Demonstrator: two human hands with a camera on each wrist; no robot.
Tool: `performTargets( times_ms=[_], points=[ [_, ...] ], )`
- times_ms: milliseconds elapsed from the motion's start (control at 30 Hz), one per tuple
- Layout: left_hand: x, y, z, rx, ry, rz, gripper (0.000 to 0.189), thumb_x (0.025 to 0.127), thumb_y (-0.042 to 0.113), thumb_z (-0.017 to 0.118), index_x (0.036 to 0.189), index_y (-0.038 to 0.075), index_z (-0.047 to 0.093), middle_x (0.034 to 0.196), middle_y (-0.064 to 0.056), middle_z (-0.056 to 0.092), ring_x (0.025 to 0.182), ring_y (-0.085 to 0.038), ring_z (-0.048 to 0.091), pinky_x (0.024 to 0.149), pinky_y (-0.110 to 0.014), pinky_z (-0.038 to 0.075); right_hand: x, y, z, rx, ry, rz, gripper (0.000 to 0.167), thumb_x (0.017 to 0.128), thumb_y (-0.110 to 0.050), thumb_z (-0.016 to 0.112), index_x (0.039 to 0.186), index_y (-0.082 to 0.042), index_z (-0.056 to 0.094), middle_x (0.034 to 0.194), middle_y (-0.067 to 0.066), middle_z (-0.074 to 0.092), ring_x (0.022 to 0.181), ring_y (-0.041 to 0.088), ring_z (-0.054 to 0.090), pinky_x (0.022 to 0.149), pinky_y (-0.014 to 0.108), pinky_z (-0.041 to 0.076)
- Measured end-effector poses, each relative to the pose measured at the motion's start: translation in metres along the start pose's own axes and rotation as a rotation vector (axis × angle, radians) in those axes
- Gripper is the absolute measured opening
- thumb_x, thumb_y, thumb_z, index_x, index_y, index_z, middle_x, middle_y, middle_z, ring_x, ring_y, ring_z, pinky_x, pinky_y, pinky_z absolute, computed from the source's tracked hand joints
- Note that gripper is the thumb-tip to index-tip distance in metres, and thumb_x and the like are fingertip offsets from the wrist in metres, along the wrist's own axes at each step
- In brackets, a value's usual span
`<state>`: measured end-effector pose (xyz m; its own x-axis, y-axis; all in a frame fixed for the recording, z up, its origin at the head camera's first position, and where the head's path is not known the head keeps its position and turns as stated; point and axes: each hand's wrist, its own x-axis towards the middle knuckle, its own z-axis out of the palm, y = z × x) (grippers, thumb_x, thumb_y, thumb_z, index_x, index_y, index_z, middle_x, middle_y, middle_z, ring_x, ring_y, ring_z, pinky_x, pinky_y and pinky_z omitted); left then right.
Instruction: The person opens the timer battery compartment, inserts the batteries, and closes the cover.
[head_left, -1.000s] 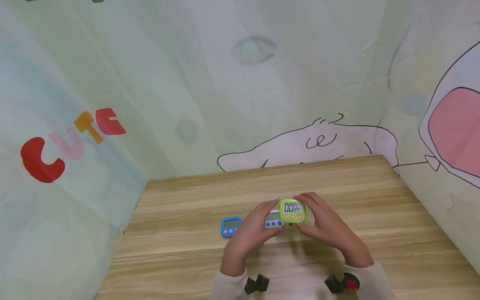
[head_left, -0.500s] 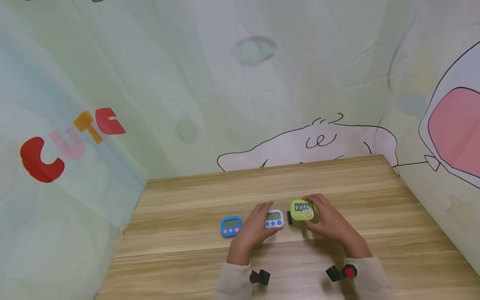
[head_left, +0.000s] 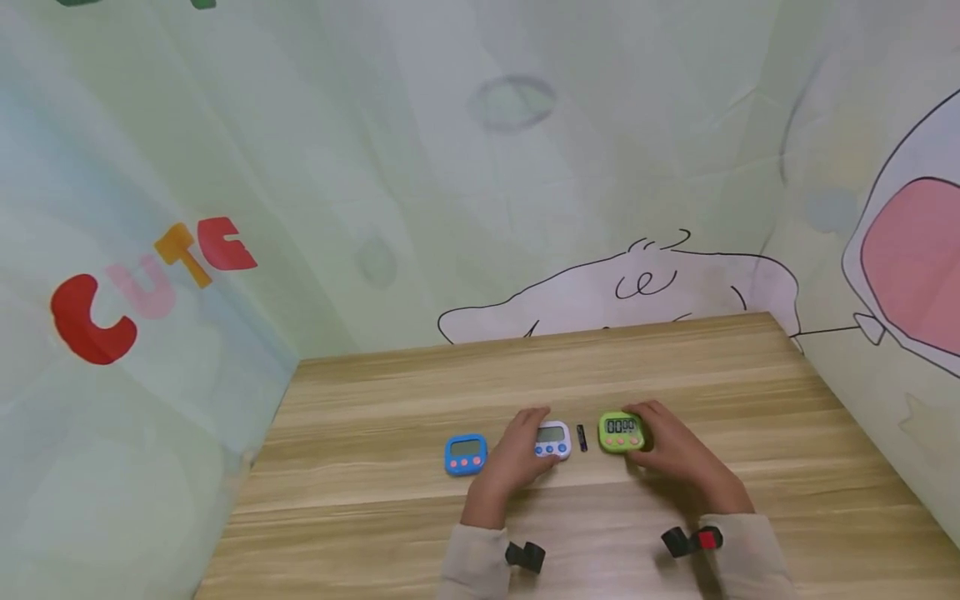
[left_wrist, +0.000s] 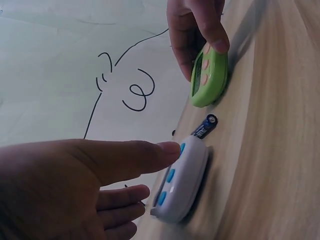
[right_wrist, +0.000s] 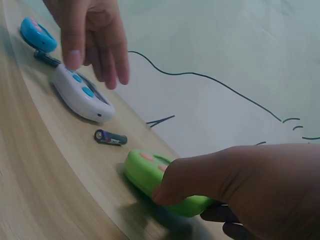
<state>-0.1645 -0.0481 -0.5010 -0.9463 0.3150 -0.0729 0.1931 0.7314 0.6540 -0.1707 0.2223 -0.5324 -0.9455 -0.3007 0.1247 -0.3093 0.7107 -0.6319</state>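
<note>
My right hand [head_left: 678, 450] grips a lime-green digital timer [head_left: 620, 432] by its right side, thumb at the near edge and fingers at the far edge. Its display reads 00 00 above pink buttons. My left hand [head_left: 513, 454] hovers at the left side of a white timer [head_left: 553, 437] with blue buttons, fingers fairly straight; whether the thumb touches it I cannot tell. Between these two timers lies a dark AAA-type battery [head_left: 582, 437]. The white timer's screen is blank.
Left of my left hand lies a blue timer [head_left: 466, 454] with pink buttons and a blank screen. A second battery [right_wrist: 46, 57] shows between the blue and white timers in the right wrist view. The wood-grain table [head_left: 360, 517] meets a printed cloth backdrop [head_left: 420, 208].
My right hand has carried the green timer rightward and lowered it to the table. My left hand has left the green timer and stays by the white one. The battery has come into view.
</note>
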Motion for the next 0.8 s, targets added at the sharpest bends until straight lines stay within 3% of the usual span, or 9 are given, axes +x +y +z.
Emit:
performTargets(
  times_ms=[300,800],
  points=[
    [0.004,-0.002,0.010,-0.002,-0.024,0.016,0.072,0.084,0.015,0.077,0.146,0.007,0.042,0.144,-0.012,0.044,0.124,-0.028,0.048,0.103,-0.044,0.044,-0.004,0.007,-0.011,-0.058,-0.028,-0.022,0.070,0.068,-0.002,0.076,0.133,0.005,0.052,0.127,0.021,0.055,0.117,0.041,0.051,0.100,0.056,0.041],
    [0.005,-0.003,0.013,0.055,0.000,0.048,0.059,0.089,0.016,0.072,0.140,0.001,0.048,0.140,-0.014,0.047,0.127,-0.029,0.047,0.106,-0.043,0.042,-0.005,0.009,-0.014,-0.055,-0.055,0.009,0.071,0.071,-0.002,0.074,0.136,0.007,0.048,0.130,0.025,0.052,0.121,0.044,0.047,0.102,0.058,0.039]
  ],
)
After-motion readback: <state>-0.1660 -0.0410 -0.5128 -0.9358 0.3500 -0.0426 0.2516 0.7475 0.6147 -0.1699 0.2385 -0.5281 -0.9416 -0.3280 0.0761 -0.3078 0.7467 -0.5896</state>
